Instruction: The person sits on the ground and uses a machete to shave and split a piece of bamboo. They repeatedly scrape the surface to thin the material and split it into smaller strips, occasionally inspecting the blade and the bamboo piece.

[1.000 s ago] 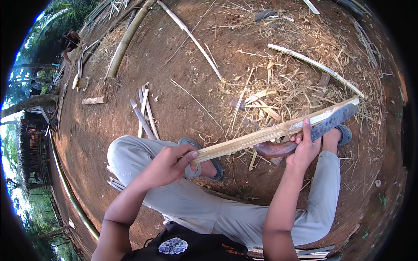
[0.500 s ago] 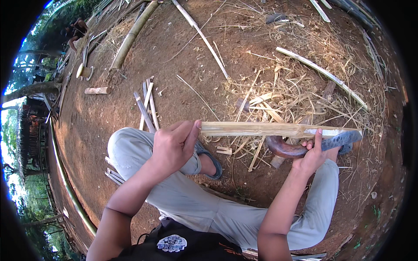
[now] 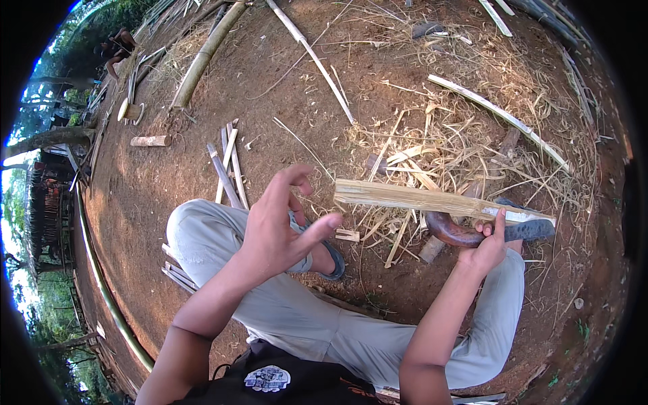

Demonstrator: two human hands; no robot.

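Bamboo strip [image 3: 432,200] lies flat in the air in front of me, with its long side going from left to right. One end points left toward my open hand and the other end points right, past my knee. It is pale yellow, thin and flat, with rough stringy edges. My right hand [image 3: 489,243] grips it near the right end, with my fingers wrapped around it. My left hand [image 3: 280,226] is let go, fingers spread wide, close to the left end but not touching it. Dry straw [image 3: 466,142] and more sticks [image 3: 228,169] lie on the brown dirt ground [image 3: 270,88] below.
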